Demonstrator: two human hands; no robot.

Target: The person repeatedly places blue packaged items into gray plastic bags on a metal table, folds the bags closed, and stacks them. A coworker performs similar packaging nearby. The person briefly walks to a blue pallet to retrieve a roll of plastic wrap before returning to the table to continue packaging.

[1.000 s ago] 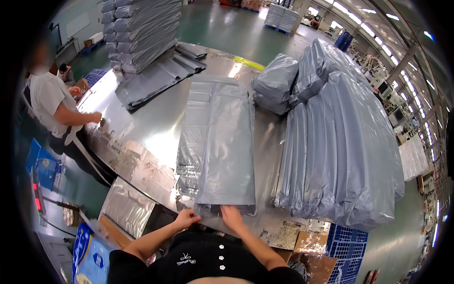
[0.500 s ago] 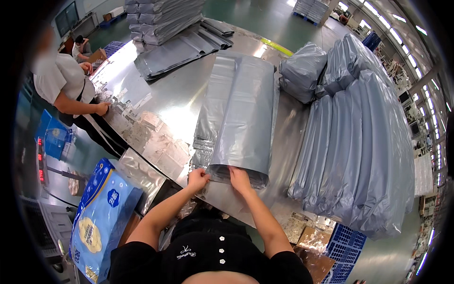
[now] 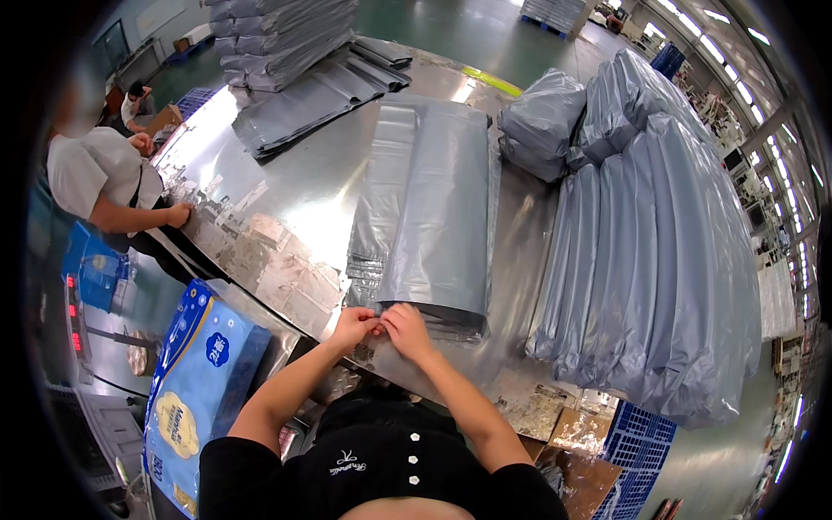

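A stack of flat grey plastic bags (image 3: 440, 204) lies lengthwise in front of me, its top layer folded over so that a strip of the layers below (image 3: 379, 199) shows along the left side. My left hand (image 3: 354, 328) is closed in a pinch at the stack's near left corner. Right beside it, my right hand (image 3: 406, 328) pinches the near edge of the upper grey bag. The fingertips of both hands almost meet, and the bit of plastic between them is mostly hidden.
On the metal table (image 3: 295, 195), bulging grey packs (image 3: 641, 251) stand at the right. More bags (image 3: 321, 100) lie by a tall pile (image 3: 282, 39) at the far left. A co-worker (image 3: 108, 178) stands left. A blue package (image 3: 204, 381) sits near my left arm.
My right hand has moved left along the near edge of the bags to meet the left hand at the corner. My left hand stays near that corner. The whole view has shifted slightly.
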